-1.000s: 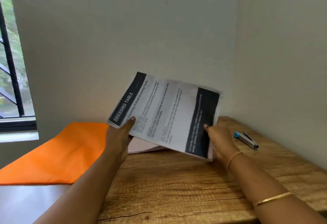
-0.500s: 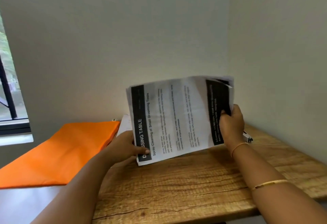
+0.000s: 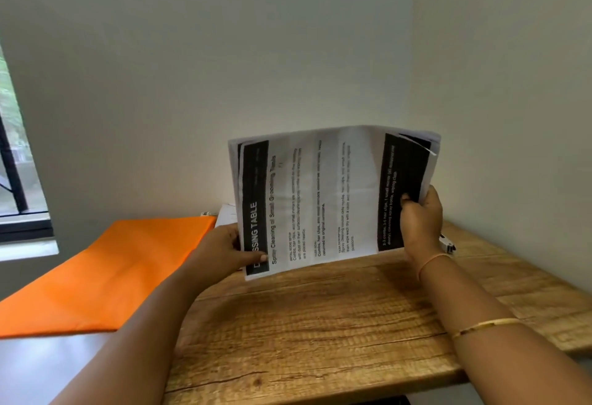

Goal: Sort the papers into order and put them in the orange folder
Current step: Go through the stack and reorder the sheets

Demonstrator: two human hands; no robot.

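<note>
A stack of printed papers (image 3: pixel 326 199) with black bands at both short ends stands upright on its long edge on the wooden table (image 3: pixel 320 324). My left hand (image 3: pixel 224 251) grips the stack's left end, thumb on the front sheet. My right hand (image 3: pixel 419 219) grips its right end, thumb on the black band. The sheets' edges are slightly uneven at the top right. The orange folder (image 3: pixel 109 270) lies flat and closed to the left, partly overhanging the table's left edge.
A stapler (image 3: pixel 447 243) lies on the table behind my right wrist. A bit of white paper (image 3: pixel 226 215) shows behind the stack next to the folder. Walls close the corner at the back and right; a window (image 3: pixel 16 161) is at the far left.
The stack has turned from a tilted, lifted pose to standing upright with its lower edge at the table. Both hands keep their grips on its ends.
</note>
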